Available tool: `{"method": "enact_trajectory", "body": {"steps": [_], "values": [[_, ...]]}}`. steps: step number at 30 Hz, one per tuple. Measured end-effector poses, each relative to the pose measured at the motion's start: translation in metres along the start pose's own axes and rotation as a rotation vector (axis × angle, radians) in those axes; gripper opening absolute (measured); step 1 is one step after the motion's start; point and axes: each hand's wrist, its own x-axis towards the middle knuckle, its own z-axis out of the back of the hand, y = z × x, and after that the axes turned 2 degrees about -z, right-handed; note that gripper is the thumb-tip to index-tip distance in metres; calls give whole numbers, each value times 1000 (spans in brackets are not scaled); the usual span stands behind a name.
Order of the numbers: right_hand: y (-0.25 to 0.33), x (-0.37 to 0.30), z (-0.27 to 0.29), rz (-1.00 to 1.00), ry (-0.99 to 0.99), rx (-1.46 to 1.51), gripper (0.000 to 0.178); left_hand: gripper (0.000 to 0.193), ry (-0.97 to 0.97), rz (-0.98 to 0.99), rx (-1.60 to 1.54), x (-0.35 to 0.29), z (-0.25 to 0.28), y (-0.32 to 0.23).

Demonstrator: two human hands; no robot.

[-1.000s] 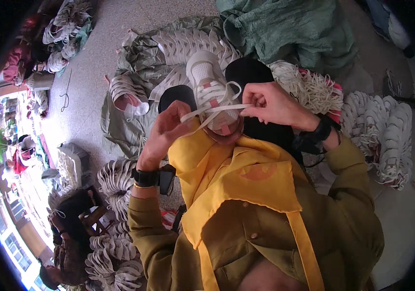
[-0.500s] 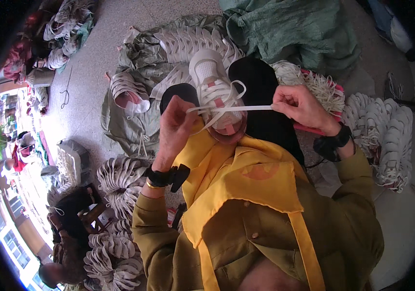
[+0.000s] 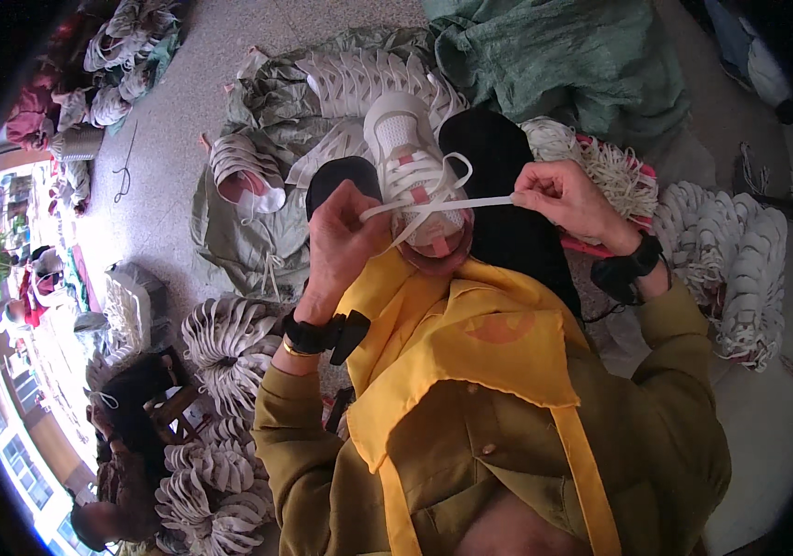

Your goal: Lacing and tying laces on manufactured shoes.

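A white sneaker (image 3: 412, 153) with pink patches sits between my knees, toe pointing away, its opening against my yellow apron (image 3: 498, 343). Its white shoelace (image 3: 480, 201) is threaded through the upper part, and one loop stands up on the right side. My left hand (image 3: 345, 232) pinches one lace end just left of the sneaker's opening. To the right, my right hand (image 3: 570, 204) pinches the other end between thumb and fingertips. Between the two hands the lace runs nearly straight across the tongue, with the strands crossing over it.
Pale shoe parts lie in curved rows on a grey-green sheet (image 3: 257, 236). A green sack (image 3: 563, 65) is beyond my right knee. A red-pink basket (image 3: 645, 172) holds many laces. More stacked shoe parts (image 3: 753, 278) lie at right; another person (image 3: 127, 491) is at lower left.
My right hand has shifted slightly left and up with its lace end. My left hand's fingers have moved a little, and the strands beside them now cross more tightly over the tongue.
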Motion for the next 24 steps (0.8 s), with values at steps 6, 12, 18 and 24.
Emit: {"method": "enact_trajectory", "body": {"steps": [6, 12, 18, 24], "values": [[0, -2, 11, 86, -31, -76, 16, 14, 18, 68, -100, 7, -4, -11], [4, -5, 13, 62, 25, 60, 15, 14, -9, 46, 27, 0, -8, -5], [-13, 7, 13, 45, -26, 7, 14, 16, 3, 50, -114, 2, -14, -7], [-16, 5, 11, 83, -67, -94, 11, 12, -32, -33, -136, -1, -19, 1]]}}
